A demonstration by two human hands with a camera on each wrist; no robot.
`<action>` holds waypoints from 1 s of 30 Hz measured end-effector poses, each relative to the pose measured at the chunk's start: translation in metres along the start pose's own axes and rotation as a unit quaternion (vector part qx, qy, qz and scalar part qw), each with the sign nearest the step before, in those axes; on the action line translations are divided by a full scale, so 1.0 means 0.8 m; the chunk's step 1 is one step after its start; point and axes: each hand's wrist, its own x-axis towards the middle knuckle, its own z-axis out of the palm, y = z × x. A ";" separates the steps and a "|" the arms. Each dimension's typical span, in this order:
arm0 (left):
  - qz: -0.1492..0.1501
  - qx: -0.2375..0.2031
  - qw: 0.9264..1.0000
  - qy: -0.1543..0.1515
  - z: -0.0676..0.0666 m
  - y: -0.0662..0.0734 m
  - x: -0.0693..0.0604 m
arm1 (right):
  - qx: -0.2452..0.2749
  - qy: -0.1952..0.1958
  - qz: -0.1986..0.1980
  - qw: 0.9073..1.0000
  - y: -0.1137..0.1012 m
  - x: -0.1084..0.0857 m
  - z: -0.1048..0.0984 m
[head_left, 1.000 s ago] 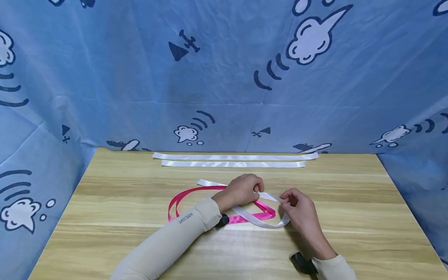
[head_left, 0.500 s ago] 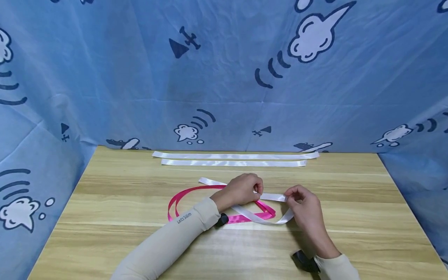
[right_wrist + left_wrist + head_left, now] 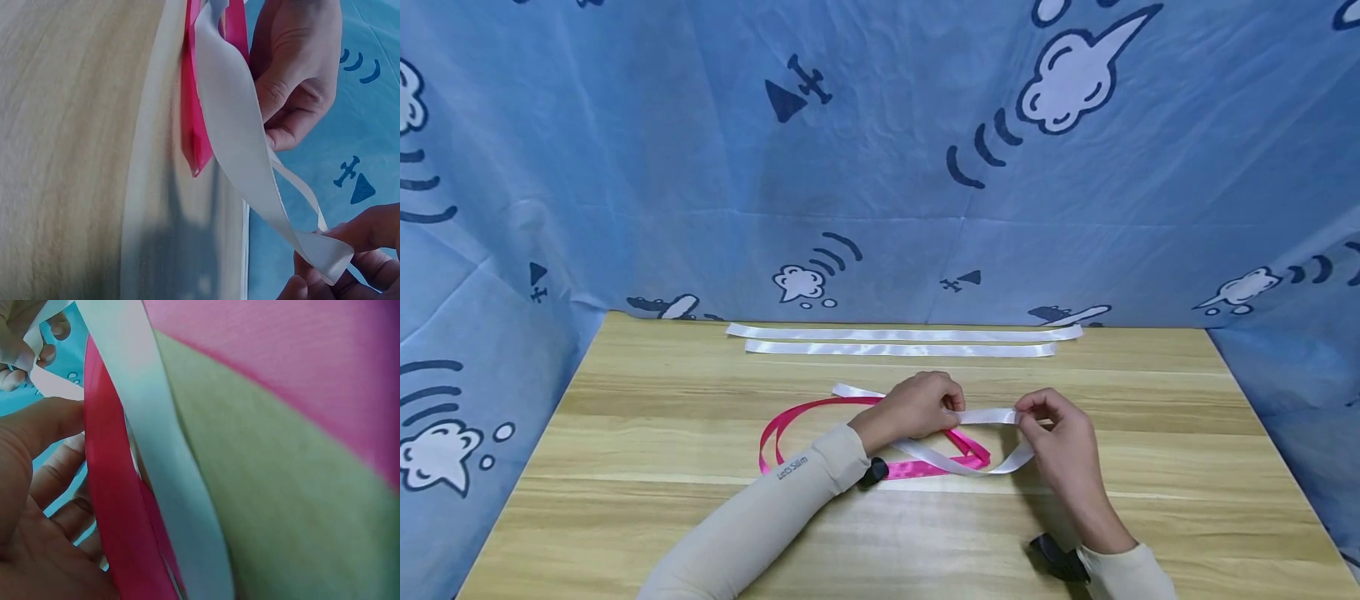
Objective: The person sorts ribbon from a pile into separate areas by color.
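White ribbon (image 3: pixel 988 416) is satiny and pale, bent into a loop that dips over the pink ribbon (image 3: pixel 925 469), mid-table (image 3: pixel 880 550) between the side edges. Thumb and fingers of my left hand (image 3: pixel 921 404) clamp it, and my right hand (image 3: pixel 1063 437) pinches it too, with it curling over right at those fingertips. A white end pokes out toward the back left corner. Pink one's glossy, folded to a point on the right. Two white strips (image 3: pixel 898 349) lie flat along the back edge.

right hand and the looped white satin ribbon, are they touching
Touching: the right wrist view shows the right hand pinching the looped white satin ribbon at its bend.
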 end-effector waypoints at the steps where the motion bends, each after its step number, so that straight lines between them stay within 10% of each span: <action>1: 0.002 -0.003 1.000 0.003 -0.001 -0.001 -0.001 | 0.001 0.000 0.001 1.000 -0.001 0.000 -0.001; 17: 0.009 -0.127 0.990 0.058 -0.029 -0.001 -0.020 | 0.030 0.016 -0.015 0.999 -0.003 0.008 -0.012; 30: 0.021 -0.104 0.988 0.110 -0.047 0.012 -0.035 | 0.081 0.059 -0.021 0.995 -0.021 0.007 -0.028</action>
